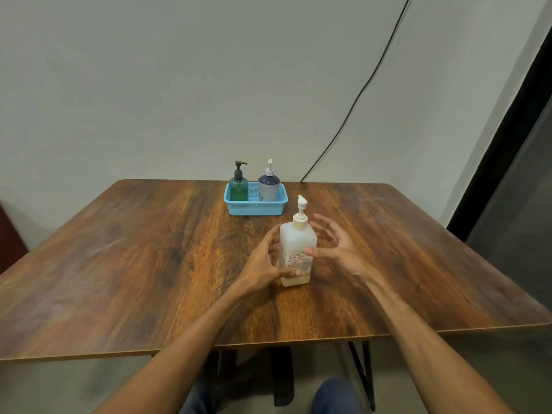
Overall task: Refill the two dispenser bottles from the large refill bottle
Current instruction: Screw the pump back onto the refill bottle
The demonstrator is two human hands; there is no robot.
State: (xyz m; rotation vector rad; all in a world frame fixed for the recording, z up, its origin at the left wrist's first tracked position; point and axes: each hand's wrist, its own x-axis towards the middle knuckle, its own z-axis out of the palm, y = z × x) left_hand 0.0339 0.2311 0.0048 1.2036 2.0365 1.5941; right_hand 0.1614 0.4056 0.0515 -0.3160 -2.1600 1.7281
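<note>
A wooden table [119,264] with a dark, streaky grain fills my view, set against a plain pale wall [149,85]. The large refill bottle [297,243] stands upright on the table a little right of centre. It is square-sided, of cloudy white plastic, and has a cream pump on top and a printed label on its front. I can see a shallow layer of yellowish liquid at its bottom.

The left hand [261,268] grips the bottle low on its left side, fingers wrapped behind it and the thumb lying across the front near the base. The right hand [343,249] is spread wide with the fingers apart and gently curved, just beside the bottle's right side. It is blurred, and I cannot tell whether its thumb touches the label.

Beyond the bottle, near the far edge, sits a light blue basket [254,208]. Two dispenser bottles stand upright in it, side by side: a green bottle [238,189] with a black pump on the left, and a dark blue bottle [268,188] with a white pump on the right.

A black cable [358,94] runs down the wall to the table's far edge
</note>
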